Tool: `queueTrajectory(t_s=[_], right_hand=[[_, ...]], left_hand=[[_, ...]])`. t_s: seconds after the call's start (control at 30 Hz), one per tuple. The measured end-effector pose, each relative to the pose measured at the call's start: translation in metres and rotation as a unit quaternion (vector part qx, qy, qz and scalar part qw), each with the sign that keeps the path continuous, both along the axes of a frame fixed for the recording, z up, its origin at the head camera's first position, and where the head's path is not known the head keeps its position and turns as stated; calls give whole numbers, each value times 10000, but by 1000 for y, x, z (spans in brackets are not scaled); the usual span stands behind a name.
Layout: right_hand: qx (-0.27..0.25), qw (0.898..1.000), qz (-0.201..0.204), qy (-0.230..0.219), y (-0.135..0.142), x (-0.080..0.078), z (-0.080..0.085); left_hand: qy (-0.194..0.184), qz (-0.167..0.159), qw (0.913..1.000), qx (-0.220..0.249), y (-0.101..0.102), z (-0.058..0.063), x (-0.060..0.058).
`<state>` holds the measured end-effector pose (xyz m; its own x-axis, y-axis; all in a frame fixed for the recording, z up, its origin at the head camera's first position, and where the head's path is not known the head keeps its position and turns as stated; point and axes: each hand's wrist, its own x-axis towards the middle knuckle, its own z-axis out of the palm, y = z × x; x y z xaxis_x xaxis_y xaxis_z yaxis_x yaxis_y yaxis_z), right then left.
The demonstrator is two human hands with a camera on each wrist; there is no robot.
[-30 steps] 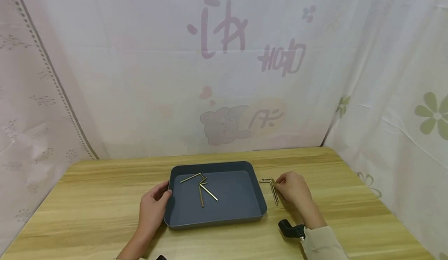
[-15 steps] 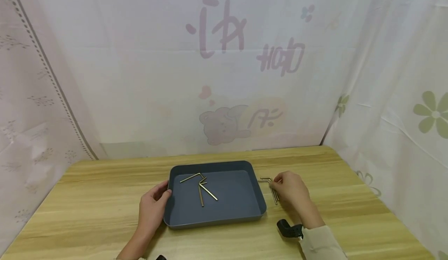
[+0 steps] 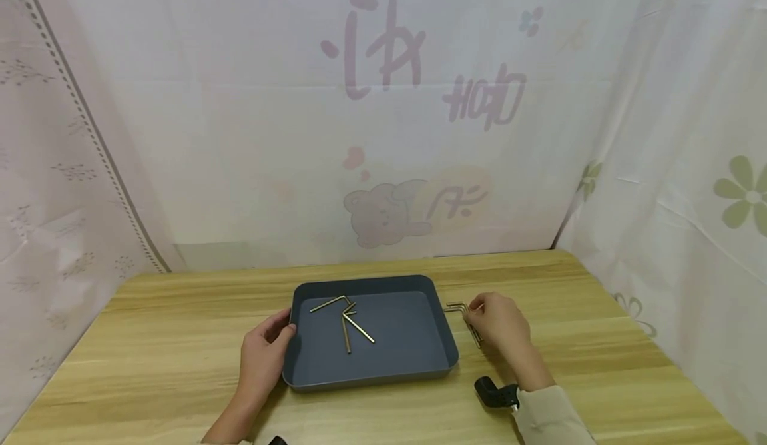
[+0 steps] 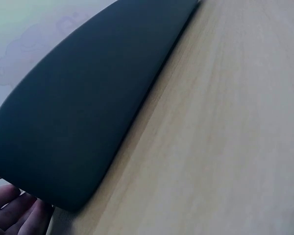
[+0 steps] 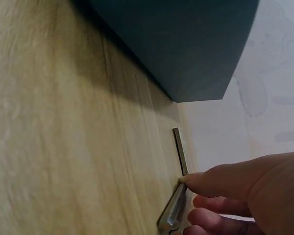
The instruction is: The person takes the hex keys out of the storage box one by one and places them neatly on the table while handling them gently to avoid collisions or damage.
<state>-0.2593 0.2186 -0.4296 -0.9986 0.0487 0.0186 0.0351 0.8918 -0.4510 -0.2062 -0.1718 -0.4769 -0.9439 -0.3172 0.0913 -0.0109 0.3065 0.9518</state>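
Note:
My left hand (image 3: 262, 350) holds the left wall of a dark grey rectangular tray (image 3: 413, 369), its thumb over the rim and its fingers on the outside. Three brass-coloured hex keys (image 3: 359, 328) lie inside, spread in the left half. Just right of the tray, L-shaped hex keys (image 3: 457, 306) lie close together on the table. My right hand (image 3: 500, 325) pinches at their bend. In the right wrist view, the thumb presses on a hex key (image 5: 173, 210) with the other fingers curled beside it, and a short arm points toward the tray wall (image 5: 186, 54).
The wood-grain table (image 3: 180, 338) ends at a patterned cloth (image 3: 269, 132) behind and on both sides. A black wrist mount (image 3: 496, 393) sits below the right hand, close to the table surface.
At the right hand, the long arms of the hex keys have drawn together and swung slightly right. The left hand, the tray and the keys inside stay in place.

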Motion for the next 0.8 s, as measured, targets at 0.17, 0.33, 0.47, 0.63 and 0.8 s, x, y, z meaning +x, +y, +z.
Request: queueTrajectory(t_s=[0.17,0.33,0.47,0.63,0.8], right_hand=[[-47,9999,-79,70,1,-1,-3],[-61,9997,-228,84,1,1,-6],[-10,9995,-305,43,0,3,-6],[177,9996,-197,32,0,8,7],[187,9995,192,142,-8,19,27]], left_hand=[[15,-15,10000,-17,0,0,0],[30,-65,10000,35,0,0,0],[48,-56,10000,48,0,-1,0],[73,-51,9999,61,3,-2,-2],[31,-17,10000,64,5,-6,-2]])
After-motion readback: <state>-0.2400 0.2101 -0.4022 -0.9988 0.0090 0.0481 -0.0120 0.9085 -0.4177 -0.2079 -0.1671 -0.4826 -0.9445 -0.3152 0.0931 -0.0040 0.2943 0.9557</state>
